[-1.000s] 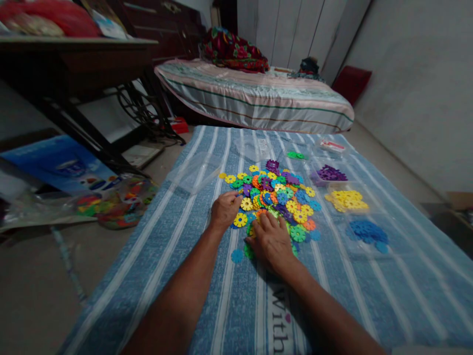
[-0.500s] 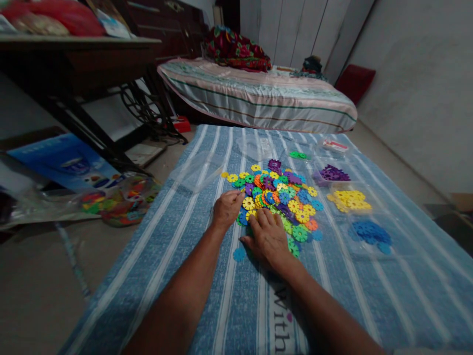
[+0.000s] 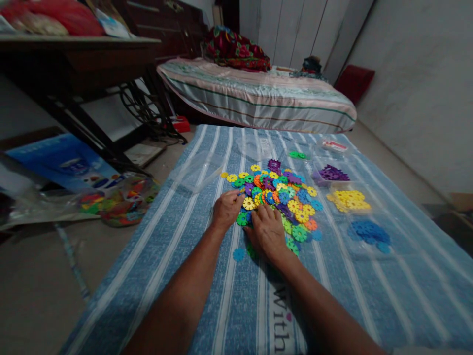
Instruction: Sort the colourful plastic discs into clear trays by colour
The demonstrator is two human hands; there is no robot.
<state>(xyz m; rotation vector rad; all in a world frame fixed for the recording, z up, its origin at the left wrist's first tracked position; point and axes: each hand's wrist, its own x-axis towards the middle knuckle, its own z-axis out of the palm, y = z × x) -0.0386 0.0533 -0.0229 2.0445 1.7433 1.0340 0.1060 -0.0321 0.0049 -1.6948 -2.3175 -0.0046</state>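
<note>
We see our right hand [image 3: 269,233] shifted a little up and to the left in the frame since a second ago, its fingers now bent in closer to our left hand [image 3: 226,209], so the gap between the two has narrowed near the lower left edge of the pile of coloured discs [image 3: 279,197]. A green disc [image 3: 242,218] now shows between the hands, where a yellow one lay a second ago. The left hand sits slightly higher in the frame than before.
</note>
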